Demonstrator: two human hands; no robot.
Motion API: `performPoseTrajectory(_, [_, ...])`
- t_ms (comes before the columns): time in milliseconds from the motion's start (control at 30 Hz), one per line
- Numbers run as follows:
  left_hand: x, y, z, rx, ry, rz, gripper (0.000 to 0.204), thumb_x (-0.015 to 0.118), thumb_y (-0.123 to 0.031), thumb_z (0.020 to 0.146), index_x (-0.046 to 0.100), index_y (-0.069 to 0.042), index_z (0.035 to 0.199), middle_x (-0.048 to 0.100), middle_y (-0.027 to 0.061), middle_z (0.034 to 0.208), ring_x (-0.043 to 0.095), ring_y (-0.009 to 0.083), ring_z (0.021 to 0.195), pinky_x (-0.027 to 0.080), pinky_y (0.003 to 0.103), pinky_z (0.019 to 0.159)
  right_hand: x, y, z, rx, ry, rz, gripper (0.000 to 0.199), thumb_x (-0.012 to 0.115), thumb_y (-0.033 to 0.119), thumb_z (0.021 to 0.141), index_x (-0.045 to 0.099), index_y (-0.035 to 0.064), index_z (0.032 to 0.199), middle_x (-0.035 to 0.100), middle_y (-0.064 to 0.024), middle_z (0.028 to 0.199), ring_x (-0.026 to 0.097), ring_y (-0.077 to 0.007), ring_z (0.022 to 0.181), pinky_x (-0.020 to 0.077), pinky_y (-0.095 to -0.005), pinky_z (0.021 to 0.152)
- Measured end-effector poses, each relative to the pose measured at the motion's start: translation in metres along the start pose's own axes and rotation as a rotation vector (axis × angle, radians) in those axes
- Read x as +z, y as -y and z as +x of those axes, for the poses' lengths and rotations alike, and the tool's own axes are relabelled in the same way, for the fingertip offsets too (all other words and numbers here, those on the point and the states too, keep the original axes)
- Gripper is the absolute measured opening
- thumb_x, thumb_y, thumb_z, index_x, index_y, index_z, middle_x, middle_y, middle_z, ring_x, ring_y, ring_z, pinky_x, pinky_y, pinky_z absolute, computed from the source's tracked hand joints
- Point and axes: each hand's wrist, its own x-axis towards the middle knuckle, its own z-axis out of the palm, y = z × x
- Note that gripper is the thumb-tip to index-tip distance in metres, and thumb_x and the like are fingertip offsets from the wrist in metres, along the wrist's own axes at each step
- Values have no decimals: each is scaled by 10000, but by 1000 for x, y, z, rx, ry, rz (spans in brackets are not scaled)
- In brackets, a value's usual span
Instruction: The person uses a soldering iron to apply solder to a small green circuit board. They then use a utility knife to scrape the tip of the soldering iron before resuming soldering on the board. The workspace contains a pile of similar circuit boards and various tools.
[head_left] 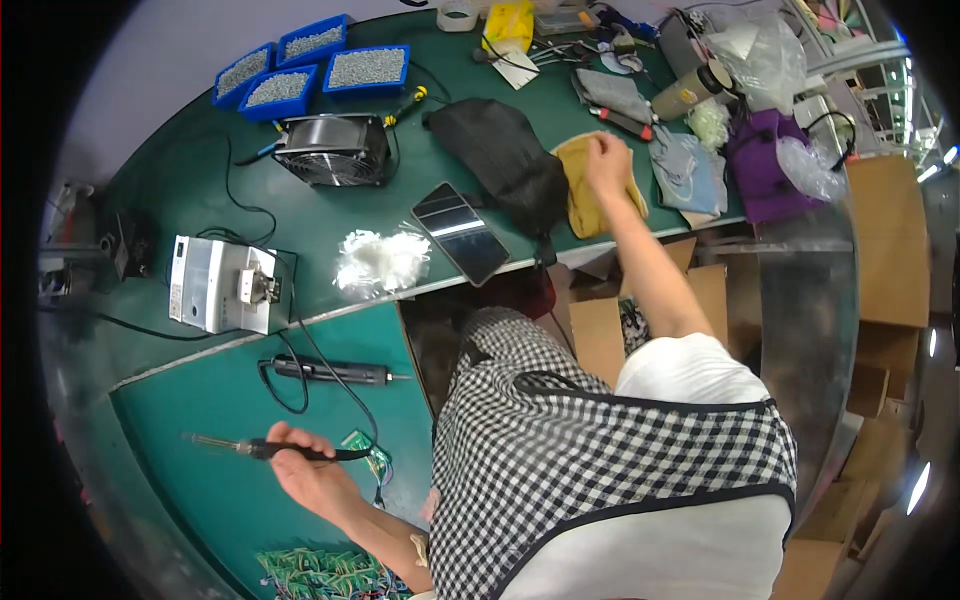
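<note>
Four blue bins (366,89) of small pale pieces stand beyond and left of the phone (461,235) in the head view, with a black fan (333,150) nearer it on that side. Just left of the phone lies a heap of clear strips (380,262); farther left sits a white soldering station (203,285). A black cloth bundle (510,160) lies between the phone and a yellow cloth (580,200) to its right. The right hand (608,165) is over that cloth, fingers bent close together — whether they pinch it I cannot tell.

Nearer the wearer than the phone, and left of it, the left hand (312,475) grips a soldering iron (256,449). The iron's long axis runs nearly sideways, tip pointing left — away from the phone. Its cord (371,408) crosses a dark electric screwdriver (335,370).

The phone rests on a dark green tabletop (320,215); a brighter green work surface (200,390) lies to its near left. Cardboard boxes (890,240) stand far right of it.
</note>
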Motion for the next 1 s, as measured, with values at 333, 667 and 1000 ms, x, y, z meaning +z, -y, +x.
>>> performPoseTrajectory(333, [-11, -4, 16, -317, 215, 108, 241, 396, -253, 941, 468, -27, 991, 450, 6, 612, 418, 79, 488, 339, 201, 439, -78, -96, 84, 20, 497, -757, 461, 594, 121, 727, 482, 54, 1169, 543, -209, 1099, 506, -370, 1032, 425, -419, 864])
performPoseTrajectory(667, [-16, -6, 24, -252, 263, -7, 231, 418, -296, 933, 440, -66, 931, 445, -2, 601, 372, 66, 426, 285, 196, 378, -83, -95, 75, 26, 73, 48, 408, 554, 264, 839, 471, 4, 1142, 536, -155, 1075, 545, -263, 966, 443, -403, 817])
performPoseTrajectory(1000, [-32, -6, -1, -267, 291, -240, 342, 443, -334, 914, 513, -9, 994, 494, 5, 659, 423, 77, 461, 317, 206, 395, -124, 237, -138, 1047, 1543, 1765, 488, 392, 318, 919, 327, 10, 1291, 531, -157, 1090, 574, -214, 848, 474, -391, 778])
